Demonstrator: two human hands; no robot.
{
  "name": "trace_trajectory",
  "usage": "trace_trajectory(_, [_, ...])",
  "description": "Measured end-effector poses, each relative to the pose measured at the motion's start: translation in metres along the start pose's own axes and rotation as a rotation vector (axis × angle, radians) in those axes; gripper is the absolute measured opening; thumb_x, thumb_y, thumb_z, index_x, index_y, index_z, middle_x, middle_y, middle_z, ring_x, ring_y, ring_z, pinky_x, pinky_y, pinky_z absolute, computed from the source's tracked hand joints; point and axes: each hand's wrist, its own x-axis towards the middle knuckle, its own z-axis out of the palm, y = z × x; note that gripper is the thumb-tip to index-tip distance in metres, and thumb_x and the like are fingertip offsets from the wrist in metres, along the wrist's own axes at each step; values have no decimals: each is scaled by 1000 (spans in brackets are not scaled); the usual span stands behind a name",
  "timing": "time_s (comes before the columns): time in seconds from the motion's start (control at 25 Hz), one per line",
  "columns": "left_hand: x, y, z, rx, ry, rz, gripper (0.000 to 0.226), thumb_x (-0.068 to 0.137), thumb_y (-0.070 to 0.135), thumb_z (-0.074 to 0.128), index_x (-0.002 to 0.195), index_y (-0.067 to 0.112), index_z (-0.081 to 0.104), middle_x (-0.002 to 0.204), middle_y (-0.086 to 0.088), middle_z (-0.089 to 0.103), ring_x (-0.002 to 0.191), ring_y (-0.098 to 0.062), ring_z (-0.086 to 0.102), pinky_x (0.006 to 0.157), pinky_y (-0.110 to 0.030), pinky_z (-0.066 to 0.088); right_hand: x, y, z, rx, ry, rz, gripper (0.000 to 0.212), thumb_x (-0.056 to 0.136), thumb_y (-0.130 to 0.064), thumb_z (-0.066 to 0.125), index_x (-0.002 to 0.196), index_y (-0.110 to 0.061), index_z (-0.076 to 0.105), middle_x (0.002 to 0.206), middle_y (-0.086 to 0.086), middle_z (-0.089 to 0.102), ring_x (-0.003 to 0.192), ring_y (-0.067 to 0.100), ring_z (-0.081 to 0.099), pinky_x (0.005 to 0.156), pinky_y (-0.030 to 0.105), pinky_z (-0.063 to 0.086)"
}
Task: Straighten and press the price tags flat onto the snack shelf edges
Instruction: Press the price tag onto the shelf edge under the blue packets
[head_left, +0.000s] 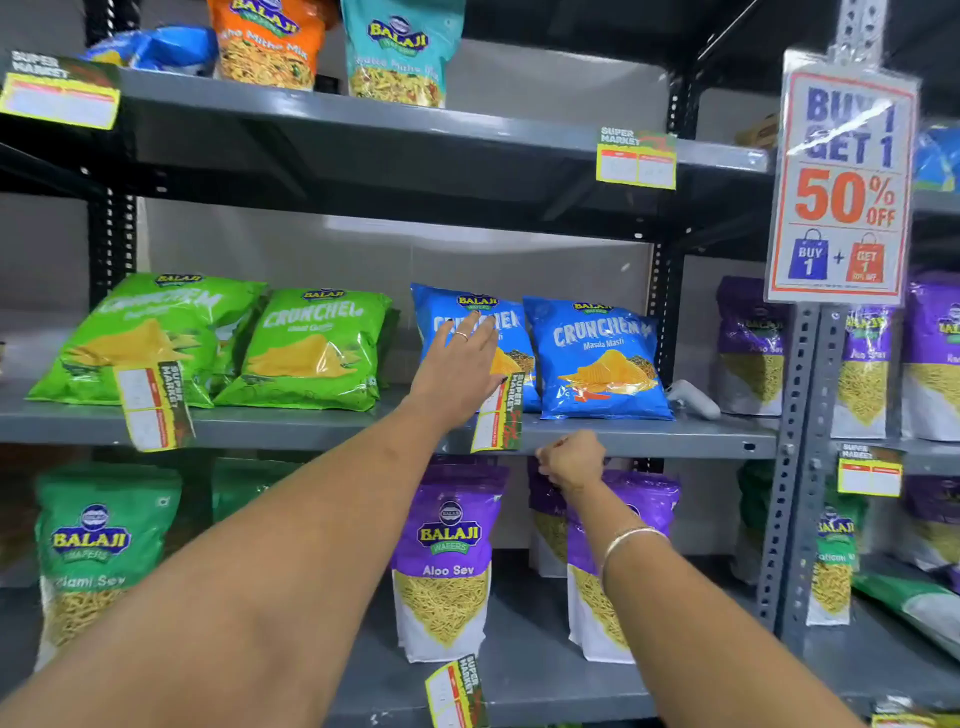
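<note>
**Fixing the twisted tag on the middle shelf**

Reaching with fingers spread, the left hand (460, 364) lies against a blue Crunchem bag (480, 317), just above the crooked price tag (498, 415) turned on end at the middle shelf edge (649, 439). The right hand (571, 460) is curled shut below that edge; whether it pinches anything, I cannot tell. Two more tags hang askew: one by the green Crunchem bags (153, 405), one on the bottom shelf (457, 693). Tags on the top shelf (636, 158) look level. Grey steel racking, a 50% off sign (841, 182) at right
</note>
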Motion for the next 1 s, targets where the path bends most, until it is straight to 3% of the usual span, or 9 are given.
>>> trace_trajectory(0.08, [10,20,2,-6,-88,-31,44,99,35,41,135,9,46,146,-6,45,143,-23,30,122,-45,12,0,0,1,99,9,35,31,72,-9,75,51,-9,52,83,25,72,88,42,71,79,49,57])
trace_trajectory(0.16, [16,33,7,-16,-136,-84,28,99,25,44,116,10,60,125,-7,62,127,-24,48,122,-45,10,-14,-13,3,164,-24,51,21,73,-18,77,71,0,67,96,24,74,92,39,71,79,42,58])
trace_trajectory(0.28, [24,40,11,-21,-117,-152,22,98,15,46,103,12,66,111,-7,67,112,-25,57,119,-43,19,-16,-19,3,170,-49,40,34,78,-23,75,100,3,68,111,21,70,103,37,66,79,35,52])
trace_trajectory(0.44, [28,39,16,-318,-76,-354,20,90,1,52,90,8,70,108,-16,69,93,-31,61,84,-38,47,-16,-20,-2,136,-115,-1,22,83,-19,70,85,3,68,107,26,70,97,36,66,76,33,49])
trace_trajectory(0.56, [13,20,16,-526,-56,-513,23,88,-2,54,99,2,73,108,-21,69,99,-37,65,84,-42,53,-17,-19,-10,28,-175,-170,16,85,-16,66,76,-3,67,88,25,67,78,31,59,67,29,39])
trace_trajectory(0.68, [-12,-5,25,-605,-136,-556,17,83,-3,59,88,-2,74,104,-19,72,98,-36,66,85,-41,55,-16,-23,-16,36,-173,-306,22,84,-6,64,65,-12,54,72,12,63,75,26,59,63,26,40])
trace_trajectory(0.76, [-29,-12,35,-647,-228,-571,12,80,-4,63,74,-3,73,86,-20,74,81,-33,72,72,-37,61,-17,-25,-18,97,-147,-318,31,81,-1,67,62,-16,48,61,1,54,70,21,54,56,25,40])
trace_trajectory(0.88, [-43,-14,49,-776,-283,-664,40,83,-6,65,48,10,54,50,-6,56,29,1,55,31,-16,50,-23,-23,-12,117,-131,-283,13,82,0,68,81,-9,59,64,5,58,72,20,56,63,26,42])
trace_trajectory(1.0, [-45,-14,56,-856,-242,-714,45,87,-7,60,47,12,49,44,-5,49,16,1,43,23,-11,40,-27,-18,-5,95,-70,-250,9,86,-2,64,84,3,71,87,19,72,75,18,56,68,25,41])
